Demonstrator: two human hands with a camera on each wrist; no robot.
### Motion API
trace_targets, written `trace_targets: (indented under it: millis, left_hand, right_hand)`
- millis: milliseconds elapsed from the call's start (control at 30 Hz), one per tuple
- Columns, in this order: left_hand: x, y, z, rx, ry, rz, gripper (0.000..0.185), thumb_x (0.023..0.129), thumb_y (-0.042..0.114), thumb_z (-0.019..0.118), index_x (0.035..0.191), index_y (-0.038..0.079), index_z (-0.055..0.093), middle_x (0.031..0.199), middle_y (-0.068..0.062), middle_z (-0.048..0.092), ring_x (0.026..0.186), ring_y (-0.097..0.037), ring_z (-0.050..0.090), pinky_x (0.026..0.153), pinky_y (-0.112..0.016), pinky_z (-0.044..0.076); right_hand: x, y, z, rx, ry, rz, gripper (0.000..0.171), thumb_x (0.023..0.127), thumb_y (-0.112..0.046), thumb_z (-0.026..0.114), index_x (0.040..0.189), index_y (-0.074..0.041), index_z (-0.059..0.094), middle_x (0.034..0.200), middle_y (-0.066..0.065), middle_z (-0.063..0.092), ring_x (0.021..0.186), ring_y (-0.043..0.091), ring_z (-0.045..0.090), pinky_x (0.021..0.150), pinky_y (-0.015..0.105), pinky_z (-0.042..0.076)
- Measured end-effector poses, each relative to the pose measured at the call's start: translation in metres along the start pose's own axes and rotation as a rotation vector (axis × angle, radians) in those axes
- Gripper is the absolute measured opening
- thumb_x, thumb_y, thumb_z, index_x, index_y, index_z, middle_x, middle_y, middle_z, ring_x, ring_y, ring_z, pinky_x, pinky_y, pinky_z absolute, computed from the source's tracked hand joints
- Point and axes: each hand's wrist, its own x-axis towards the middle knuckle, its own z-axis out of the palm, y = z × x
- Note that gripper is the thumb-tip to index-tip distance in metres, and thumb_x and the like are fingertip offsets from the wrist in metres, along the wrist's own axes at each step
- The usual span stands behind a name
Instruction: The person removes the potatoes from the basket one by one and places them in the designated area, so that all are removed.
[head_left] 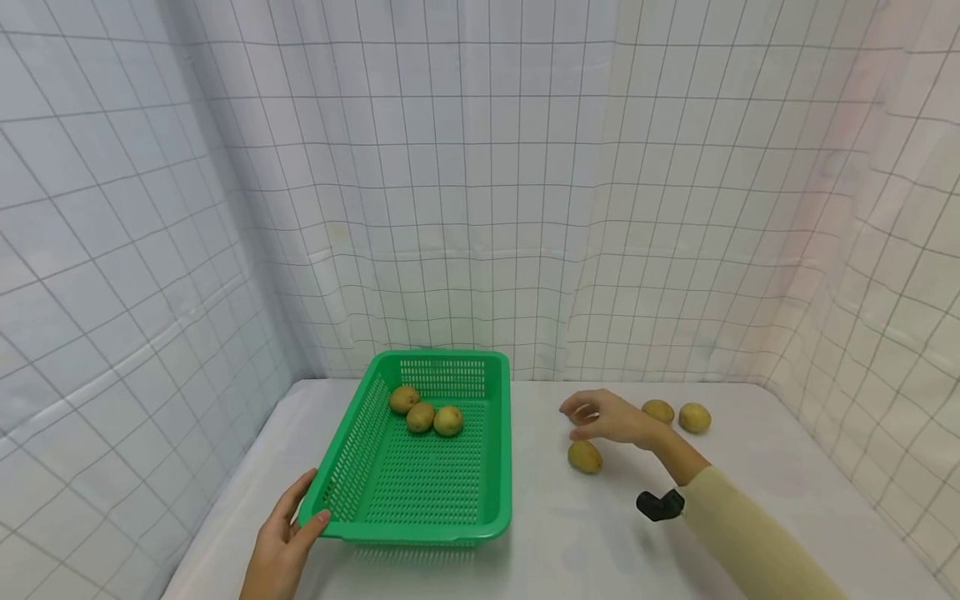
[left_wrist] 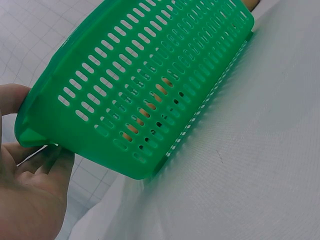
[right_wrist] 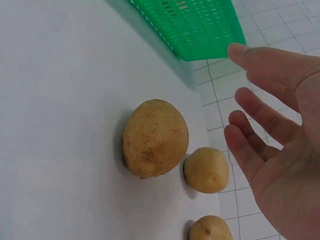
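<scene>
A green plastic basket point(head_left: 498, 467) with slotted sides stands left of centre on the table, three potatoes point(head_left: 421, 417) grouped toward its far left. My left hand point(head_left: 279, 533) grips its near left corner, thumb over the rim and fingers on the outside; the left wrist view shows this hand point(left_wrist: 37, 185) at the basket's rim point(left_wrist: 25, 122). To the right of the basket, my right hand point(head_left: 611, 417) hovers with fingers spread and loosely bent, holding nothing. Just below it in the head view lies a single potato point(head_left: 585, 457), large in the right wrist view point(right_wrist: 155, 138).
Two more potatoes, one point(head_left: 657, 410) beside the other point(head_left: 695, 417), lie at the back right beyond my right wrist. A black wrist device point(head_left: 661, 505) sits at the right sleeve. White gridded curtains point(head_left: 480, 208) enclose the white table point(head_left: 570, 550) at the back and sides.
</scene>
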Motion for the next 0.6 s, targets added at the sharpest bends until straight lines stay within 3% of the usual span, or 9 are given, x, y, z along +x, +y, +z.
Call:
trace_targets:
  millis: [300,600]
  left_hand:
    - [0.0,0.0,-0.001,0.006,0.001,0.008,0.067,0.107,0.002,0.056,0.158,-0.013,0.015,0.16,-0.032,0.013,0.118,0.015,0.048,0.091,-0.015,0.051]
    - [0.0,-0.002,-0.001,0.015,-0.001,0.014,0.067,0.107,0.002,0.056,0.158,-0.013,0.016,0.16,-0.033,0.013,0.117,0.015,0.048,0.091,-0.016,0.052]
  right_hand:
    - [0.008,-0.009,0.002,-0.003,-0.026,-0.017,0.04,0.093,-0.014,0.079,0.129,-0.006,0.067,0.13,0.011,0.064,0.125,0.044,0.055,0.104,0.051,0.049]
    - [0.018,-0.021,0.003,-0.015,-0.046,-0.035,0.038,0.094,-0.013,0.079,0.129,-0.008,0.066,0.131,0.009,0.061,0.125,0.038,0.056,0.103,0.047,0.051]
